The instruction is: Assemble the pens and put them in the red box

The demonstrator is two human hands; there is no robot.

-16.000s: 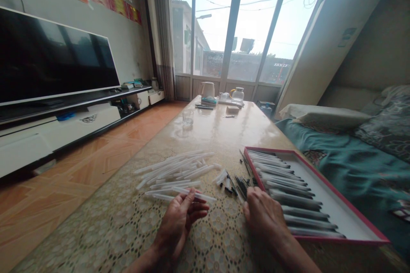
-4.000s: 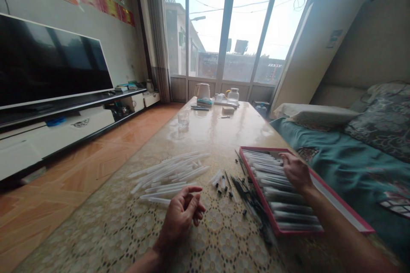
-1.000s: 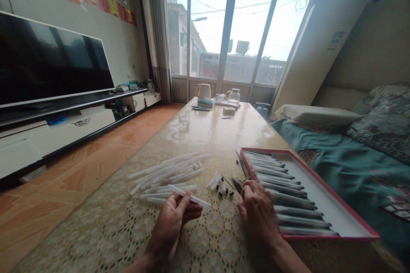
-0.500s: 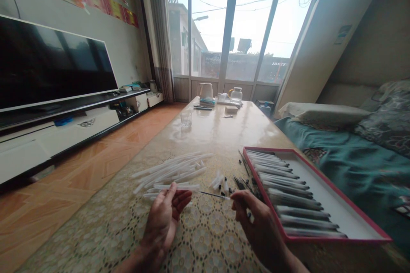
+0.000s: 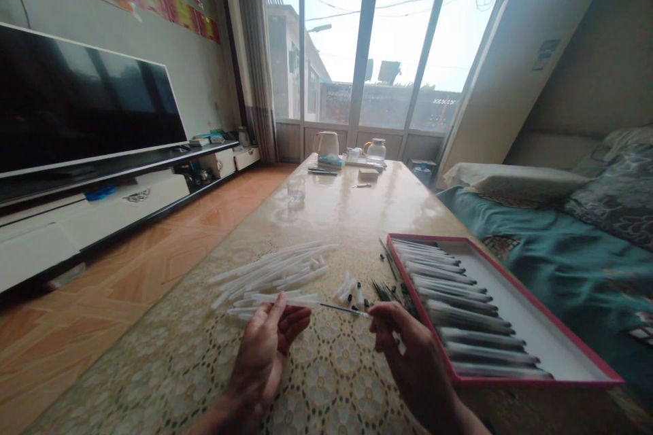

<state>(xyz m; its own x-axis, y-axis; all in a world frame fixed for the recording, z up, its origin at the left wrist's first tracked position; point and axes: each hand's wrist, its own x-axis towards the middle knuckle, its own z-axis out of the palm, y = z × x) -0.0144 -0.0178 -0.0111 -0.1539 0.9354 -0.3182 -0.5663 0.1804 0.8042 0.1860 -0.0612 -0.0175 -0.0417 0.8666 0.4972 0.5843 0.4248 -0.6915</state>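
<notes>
My left hand [image 5: 262, 346] pinches a translucent white pen barrel [image 5: 305, 303] between thumb and fingers, its other fingers loosely curled. A thin dark pen refill [image 5: 341, 308] runs from the barrel's right end to my right hand [image 5: 405, 340], whose thumb and forefinger grip its pale tip. How far the refill sits inside the barrel I cannot tell. Behind my left hand lies a pile of loose white pen barrels [image 5: 270, 270]. Clear caps [image 5: 347, 284] and small black plugs lie beyond the refill. Several dark refills [image 5: 382, 291] lie beside my right hand.
A pink-rimmed box [image 5: 566, 346] holding rows of pens [image 5: 464, 312] stands to the right. Farther along the patterned table [image 5: 326, 380] are a glass [image 5: 296, 190], a pitcher [image 5: 327, 144] and a glass jar [image 5: 376, 151]. A sofa [image 5: 505, 224] borders the right side.
My left hand has shifted slightly to the right with the barrel. The right hand and refill have barely moved, and both grips are kept.
</notes>
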